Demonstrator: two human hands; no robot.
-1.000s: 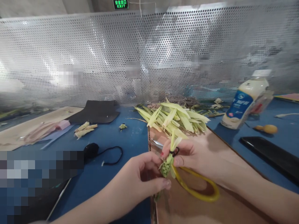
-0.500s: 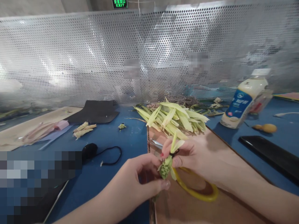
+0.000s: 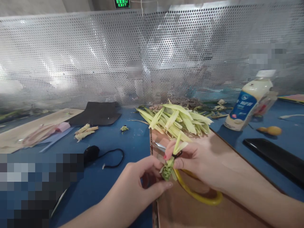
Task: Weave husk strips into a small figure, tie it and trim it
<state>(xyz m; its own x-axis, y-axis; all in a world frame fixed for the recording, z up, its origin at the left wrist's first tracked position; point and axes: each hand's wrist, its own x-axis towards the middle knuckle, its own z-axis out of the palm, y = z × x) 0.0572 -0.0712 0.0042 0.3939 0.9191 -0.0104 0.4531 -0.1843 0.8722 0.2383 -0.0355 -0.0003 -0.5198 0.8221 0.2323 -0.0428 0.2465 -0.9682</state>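
Over the board (image 3: 182, 210), right hand (image 3: 206, 163) pinches the leaf bud (image 3: 167, 172) near its black tie (image 3: 177, 155), left hand (image 3: 130, 188) curled alongside, grip unclear; folding and binding look done, tips untrimmed, leaf pile (image 3: 178, 120) unused.

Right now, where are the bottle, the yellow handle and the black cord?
Bottle (image 3: 243, 104): head view, on its blue label.
Yellow handle (image 3: 198, 197): head view, on its lower curve.
Black cord (image 3: 123, 155): head view, on its loop's right side.

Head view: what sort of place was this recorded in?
Probably a shared craft workshop: a heap of pale green leaf strips, yellow-handled scissors on a brown board, and a green exit sign above a perforated metal screen.
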